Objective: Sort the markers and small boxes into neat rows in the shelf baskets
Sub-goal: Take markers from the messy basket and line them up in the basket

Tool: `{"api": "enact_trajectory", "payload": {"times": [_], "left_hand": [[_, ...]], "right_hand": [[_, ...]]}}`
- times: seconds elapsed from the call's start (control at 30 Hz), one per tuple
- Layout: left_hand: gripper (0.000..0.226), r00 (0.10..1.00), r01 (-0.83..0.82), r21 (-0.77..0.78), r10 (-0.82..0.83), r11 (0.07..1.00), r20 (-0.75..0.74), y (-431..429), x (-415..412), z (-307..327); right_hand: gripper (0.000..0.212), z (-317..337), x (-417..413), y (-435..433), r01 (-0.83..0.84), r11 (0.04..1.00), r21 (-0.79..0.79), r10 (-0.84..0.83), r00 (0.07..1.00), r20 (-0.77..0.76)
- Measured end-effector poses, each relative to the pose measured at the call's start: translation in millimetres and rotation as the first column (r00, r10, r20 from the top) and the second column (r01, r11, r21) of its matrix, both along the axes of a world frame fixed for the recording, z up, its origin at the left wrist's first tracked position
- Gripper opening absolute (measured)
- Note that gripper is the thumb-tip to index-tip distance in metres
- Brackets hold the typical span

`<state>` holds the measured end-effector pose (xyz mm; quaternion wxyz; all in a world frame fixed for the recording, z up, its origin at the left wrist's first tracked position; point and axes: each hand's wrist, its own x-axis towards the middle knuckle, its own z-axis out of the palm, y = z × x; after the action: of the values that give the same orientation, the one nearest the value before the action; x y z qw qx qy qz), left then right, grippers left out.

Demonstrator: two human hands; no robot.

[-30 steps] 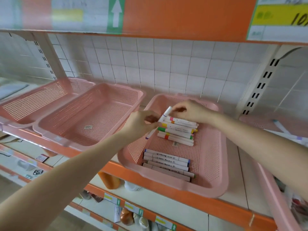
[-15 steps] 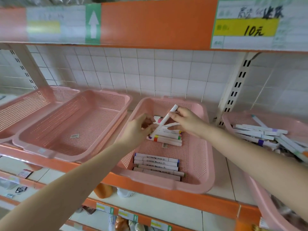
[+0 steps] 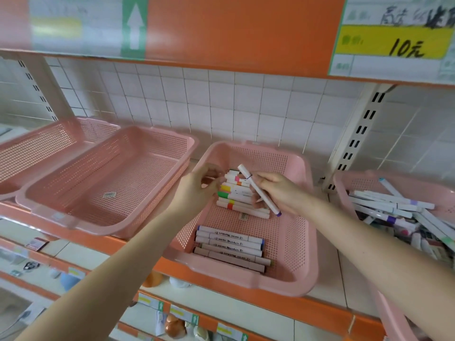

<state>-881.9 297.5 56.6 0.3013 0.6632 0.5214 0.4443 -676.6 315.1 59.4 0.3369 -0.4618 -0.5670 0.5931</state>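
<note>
Now that the slim white purple-tipped marker (image 3: 263, 196), pinched in the right hand (image 3: 283, 195), has been swung round above the pink mesh plastic basket's (image 3: 298, 242) back row of markers (image 3: 234, 195), laying it down seems next; whether the left hand (image 3: 197, 190) grips anything cannot be told.

Perforated pink plastic basket (image 3: 299, 244), smooth plastic markers (image 3: 229, 244), glossy tiled wall (image 3: 221, 104).

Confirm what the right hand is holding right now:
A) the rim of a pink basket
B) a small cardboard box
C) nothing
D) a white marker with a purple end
D: the right hand pinches a white plastic marker with a purple end, held tilted above the back row of colour-banded markers in the middle pink mesh basket.
</note>
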Motion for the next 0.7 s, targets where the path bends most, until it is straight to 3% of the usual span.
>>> {"api": "enact_trajectory", "payload": {"times": [0.13, 0.23, 0.47, 0.6, 0.7], "left_hand": [[0.025, 0.993, 0.105, -0.051, -0.108, 0.993, -0.055, -2.7, 1.0, 1.8], [0.024, 0.973, 0.156, -0.082, -0.167, 0.984, -0.160, -5.6, 0.4, 2.9], [0.012, 0.977, 0.002, -0.016, -0.005, 1.000, -0.212, -2.6, 1.3, 0.5], [0.011, 0.973, -0.093, 0.023, 0.096, 0.995, -0.212, 1.9, 4.0, 2.1], [0.015, 0.977, -0.107, 0.011, 0.107, 0.994, -0.185, 3.8, 3.0, 0.6]], "right_hand": [[0.021, 0.5, -0.9, 0.4, -0.096, 0.994, 0.056, 0.083, 0.975, 0.207], [0.018, 4.1, -1.8, -0.6, -0.109, 0.992, 0.064, 0.092, 0.969, 0.229], [0.020, 4.8, -3.5, 2.1, 0.007, 0.997, -0.073, 0.000, 0.995, 0.102], [0.009, 6.3, 0.1, 5.7, 0.040, 0.995, -0.094, -0.040, 0.999, 0.003], [0.019, 3.5, 2.7, 7.8, 0.052, 0.995, -0.082, -0.057, 0.996, -0.063]]}}
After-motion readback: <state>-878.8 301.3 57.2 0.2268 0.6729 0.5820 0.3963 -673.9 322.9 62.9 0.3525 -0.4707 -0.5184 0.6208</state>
